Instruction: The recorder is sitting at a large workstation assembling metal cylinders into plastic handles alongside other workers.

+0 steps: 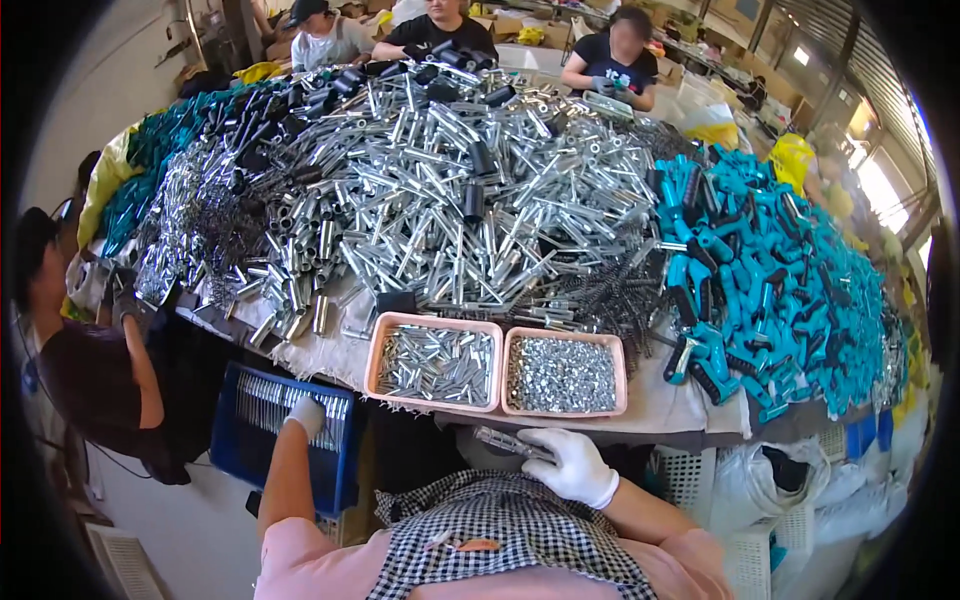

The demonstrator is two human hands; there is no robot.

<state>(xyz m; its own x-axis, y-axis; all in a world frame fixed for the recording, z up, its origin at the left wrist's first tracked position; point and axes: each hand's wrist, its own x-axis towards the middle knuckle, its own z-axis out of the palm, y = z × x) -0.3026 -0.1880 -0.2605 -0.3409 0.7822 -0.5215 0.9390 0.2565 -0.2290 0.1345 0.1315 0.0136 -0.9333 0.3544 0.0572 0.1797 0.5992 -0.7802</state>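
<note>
While our right hand (572, 468) holds the metal part (515, 443) near the trays (432, 404), we judge it stiff, slippery, weighty: grip mid-body. Whether our left hand (307, 415) grips rods (264, 402) in the bin (349, 468), we cannot tell.

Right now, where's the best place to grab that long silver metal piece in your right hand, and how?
The long silver metal piece is probably best pinched across its free left end, coming from the left: it's slim, that end sticks out, and the gloved right hand covers the other.
</note>
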